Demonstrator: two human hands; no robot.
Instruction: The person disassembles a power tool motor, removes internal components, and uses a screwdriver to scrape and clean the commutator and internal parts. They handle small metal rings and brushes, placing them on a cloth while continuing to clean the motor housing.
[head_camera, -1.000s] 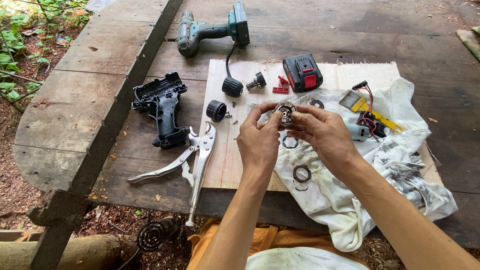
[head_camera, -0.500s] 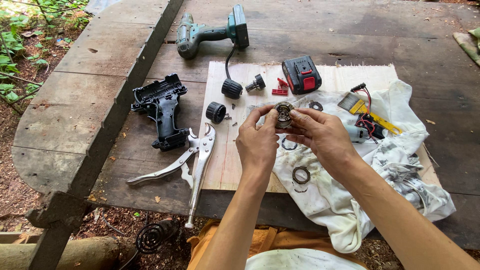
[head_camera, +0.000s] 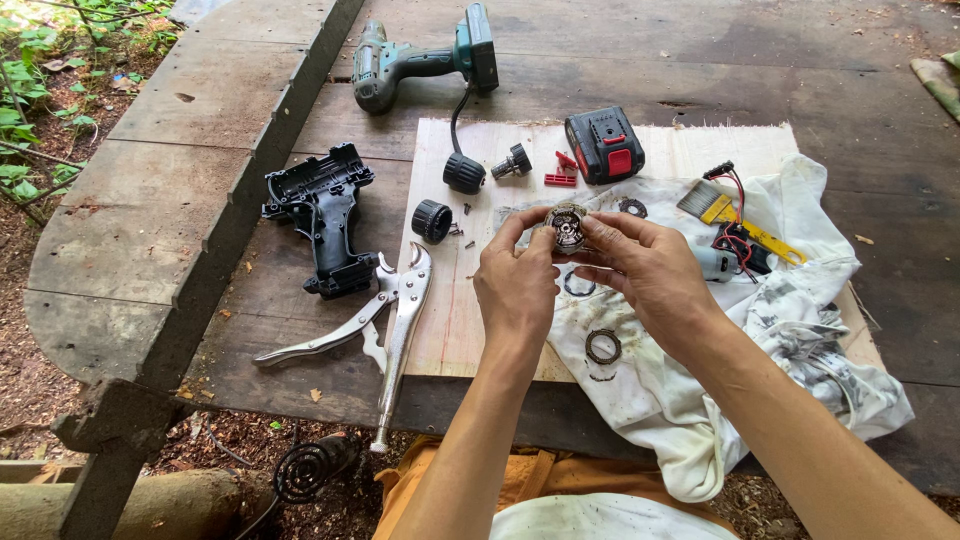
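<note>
My left hand (head_camera: 516, 283) and my right hand (head_camera: 650, 275) together hold a small round metal gear assembly (head_camera: 567, 226) between their fingertips, above a stained white cloth (head_camera: 690, 390). On the cloth below lie a toothed metal ring (head_camera: 602, 346) and a thin ring (head_camera: 578, 285). Left of my hands rest silver locking pliers (head_camera: 385, 320) and a black empty drill housing half (head_camera: 325, 215). A black chuck collar (head_camera: 432, 220) sits near a few small screws.
A green cordless drill (head_camera: 420, 55) lies at the back of the wooden table. A black and red battery pack (head_camera: 603, 143), another black chuck part (head_camera: 464, 173), a yellow-handled brush (head_camera: 735, 215) and a wired motor (head_camera: 735, 250) lie on the pale board (head_camera: 450, 310). The table edge drops off at left.
Both hands have lifted the gear assembly slightly farther from me and turned it between the fingertips. Nothing else on the table has moved.
</note>
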